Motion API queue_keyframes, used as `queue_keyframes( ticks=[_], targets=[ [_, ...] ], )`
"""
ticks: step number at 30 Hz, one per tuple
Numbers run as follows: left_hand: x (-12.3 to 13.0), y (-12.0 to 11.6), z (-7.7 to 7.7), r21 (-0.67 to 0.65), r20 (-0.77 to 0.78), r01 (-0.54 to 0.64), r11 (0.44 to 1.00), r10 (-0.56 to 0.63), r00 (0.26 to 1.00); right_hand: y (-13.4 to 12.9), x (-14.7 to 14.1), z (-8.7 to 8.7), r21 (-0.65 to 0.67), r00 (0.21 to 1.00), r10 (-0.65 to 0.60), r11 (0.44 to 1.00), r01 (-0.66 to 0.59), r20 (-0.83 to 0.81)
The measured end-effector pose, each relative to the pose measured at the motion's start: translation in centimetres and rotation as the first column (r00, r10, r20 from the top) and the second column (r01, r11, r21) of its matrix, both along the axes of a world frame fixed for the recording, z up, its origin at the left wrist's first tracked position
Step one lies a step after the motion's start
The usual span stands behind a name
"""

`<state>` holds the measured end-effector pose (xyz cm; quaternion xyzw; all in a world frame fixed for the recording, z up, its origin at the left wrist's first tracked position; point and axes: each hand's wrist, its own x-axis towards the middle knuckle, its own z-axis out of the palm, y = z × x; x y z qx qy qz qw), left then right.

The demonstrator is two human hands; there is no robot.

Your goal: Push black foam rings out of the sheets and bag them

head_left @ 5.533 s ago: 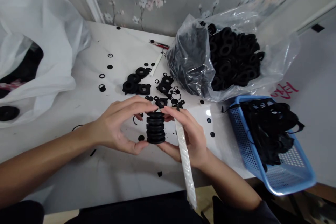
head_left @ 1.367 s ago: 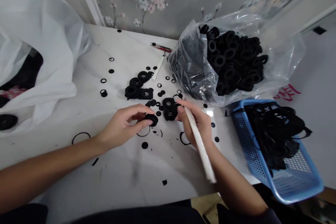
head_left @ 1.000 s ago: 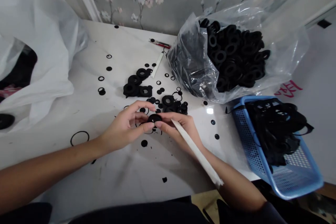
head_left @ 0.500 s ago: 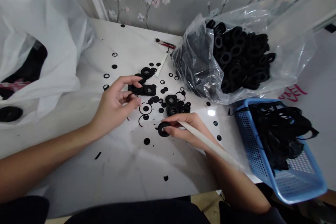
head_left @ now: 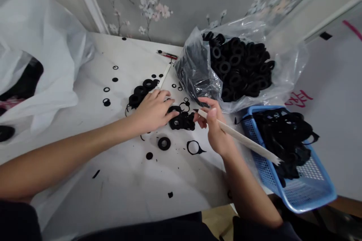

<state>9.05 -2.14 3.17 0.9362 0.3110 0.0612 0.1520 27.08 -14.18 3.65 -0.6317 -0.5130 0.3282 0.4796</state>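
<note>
White table point(head_left: 118, 180); pale tool point(head_left: 243, 136) lies in right grip point(head_left: 217, 130).

I'm seeing red handwriting point(head_left: 300, 99) on the pale right-hand panel point(head_left: 333, 120) over my feed, but nothing is reading clearly.

Dark, short sleeves point(head_left: 18, 220) and dark clothing point(head_left: 141, 231) leave the forearms point(head_left: 90, 143) and slender fingers point(head_left: 212, 113) bare.

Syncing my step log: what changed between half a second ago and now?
The right hand let go of the black ring, now lying on the table, and moved away to the right, still holding the white-handled tool. The left hand moved right, to the ring cluster. Clear bag and blue basket stayed put.
</note>
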Motion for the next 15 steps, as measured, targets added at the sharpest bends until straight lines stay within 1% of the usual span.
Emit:
queue_keyframes(
  ticks=[2,3,5,7,8,9,10,11,12,13,14,15],
  targets=[
    [1.0,0.7,-0.3,-0.106,0.045,0.032,0.994,-0.027,0.999,0.2,0.0,-0.3,0.031,0.998,-0.052,0.998,0.053,-0.043],
    [1.1,0.8,-0.3,-0.168,0.096,0.032,0.985,-0.016,0.995,0.3,-0.1,-0.3,0.030,0.997,-0.065,0.997,0.066,-0.046],
    [0.7,0.5,0.0,-0.326,0.230,0.011,0.945,0.068,0.971,0.5,-0.5,-0.1,0.021,0.994,-0.080,0.996,0.081,-0.077],
    [-0.3,-0.4,0.6,-0.484,0.354,0.005,0.875,0.190,0.916,0.6,-1.0,0.3,0.021,0.982,-0.080,0.996,0.085,-0.171],
    [-0.8,-1.0,0.9,-0.520,0.411,0.017,0.854,0.233,0.881,0.5,-1.2,0.5,0.026,0.969,-0.078,0.996,0.087,-0.233],
    [-1.4,-1.5,1.1,-0.516,0.470,0.031,0.856,0.253,0.846,0.5,-1.5,0.7,0.029,0.952,-0.072,0.996,0.085,-0.296],
    [-1.9,-1.9,1.3,-0.466,0.532,0.041,0.884,0.243,0.811,0.4,-1.6,0.9,0.028,0.931,-0.059,0.997,0.074,-0.360],
    [-2.3,-2.2,1.5,-0.375,0.592,0.053,0.926,0.195,0.782,0.2,-1.8,1.1,0.019,0.903,-0.040,0.998,0.053,-0.427],
    [-2.7,-2.5,1.5,-0.249,0.639,0.064,0.966,0.114,0.760,0.1,-2.0,1.2,-0.003,0.869,-0.016,1.000,0.017,-0.494],
    [-2.9,-2.6,1.5,-0.105,0.669,0.072,0.992,0.017,0.743,0.0,-2.1,1.3,-0.036,0.830,0.007,0.999,-0.032,-0.558],
    [-3.2,-2.6,1.4,0.036,0.682,0.080,0.996,-0.082,0.727,0.0,-2.2,1.4,-0.076,0.788,0.024,0.993,-0.089,-0.616],
    [-3.3,-2.6,1.2,0.154,0.677,0.086,0.984,-0.168,0.716,-0.1,-2.4,1.4,-0.117,0.747,0.030,0.983,-0.144,-0.665]
  ],
)
